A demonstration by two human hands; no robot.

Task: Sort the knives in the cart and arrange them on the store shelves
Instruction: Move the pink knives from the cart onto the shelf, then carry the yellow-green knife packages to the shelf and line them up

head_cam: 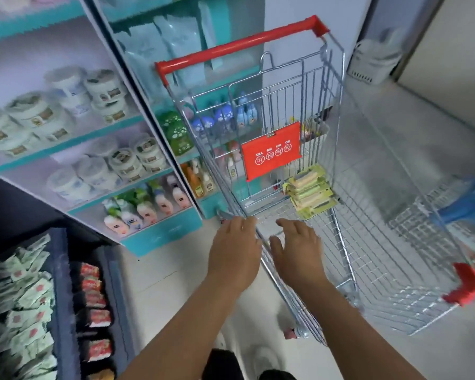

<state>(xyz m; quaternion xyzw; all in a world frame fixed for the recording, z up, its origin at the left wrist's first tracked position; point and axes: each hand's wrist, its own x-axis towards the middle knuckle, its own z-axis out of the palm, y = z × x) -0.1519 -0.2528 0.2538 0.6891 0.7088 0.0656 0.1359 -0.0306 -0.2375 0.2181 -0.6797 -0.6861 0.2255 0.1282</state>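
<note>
Stack of green-carded knife packs (310,194) lies in the cart (368,242), on its wire floor at the far end, just below the red flap (272,154) under the red handle (239,45). Left hand (235,250) rests on the cart's near-left rim, fingers loosely curved over the wire; can't tell if it grips. Right hand (296,250) hovers inside the basket w/ fingers spread, holding nothing. Store shelves (99,149) w/ tubs & bottles stand left of cart.
</note>
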